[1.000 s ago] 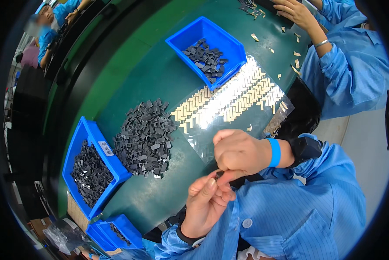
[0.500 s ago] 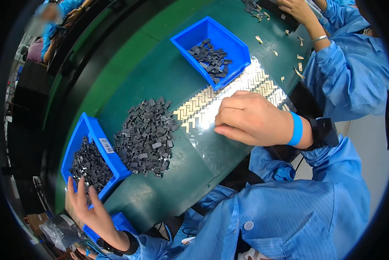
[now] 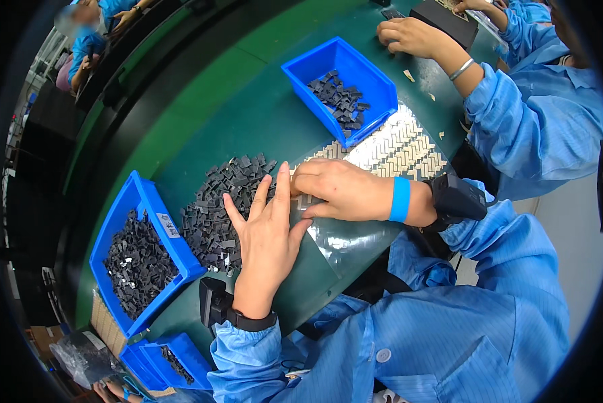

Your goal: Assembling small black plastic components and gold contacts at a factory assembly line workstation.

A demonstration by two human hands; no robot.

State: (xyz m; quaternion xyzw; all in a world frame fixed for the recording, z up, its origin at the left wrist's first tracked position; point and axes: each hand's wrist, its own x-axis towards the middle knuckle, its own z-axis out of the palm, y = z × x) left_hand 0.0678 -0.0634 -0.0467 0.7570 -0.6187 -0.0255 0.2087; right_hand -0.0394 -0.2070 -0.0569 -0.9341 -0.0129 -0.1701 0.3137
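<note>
My left hand [image 3: 268, 238] reaches over the right edge of a heap of small dark grey rectangular pieces [image 3: 211, 215], its fingers spread and nothing seen in them. Close beside its thumb, my right hand [image 3: 345, 191] is bent in a pinch over the left end of a clear sheet [image 3: 409, 144] that carries rows of pale slanted strips. What the right fingertips hold, if anything, is hidden. A blue bin [image 3: 365, 67] holding similar grey pieces stands at the sheet's far edge.
A larger blue bin [image 3: 187, 258] full of dark pieces stands left of the heap, with a smaller blue bin [image 3: 197, 359] nearer me. At the far right, a co-worker's hand [image 3: 409, 37] works beside a dark box [image 3: 442, 23]. Pale scraps [image 3: 409, 76] lie nearby.
My left hand has moved right, from the large left bin to the heap beside my right hand. My right hand has shifted left along the sheet. The co-worker's hand has come further left.
</note>
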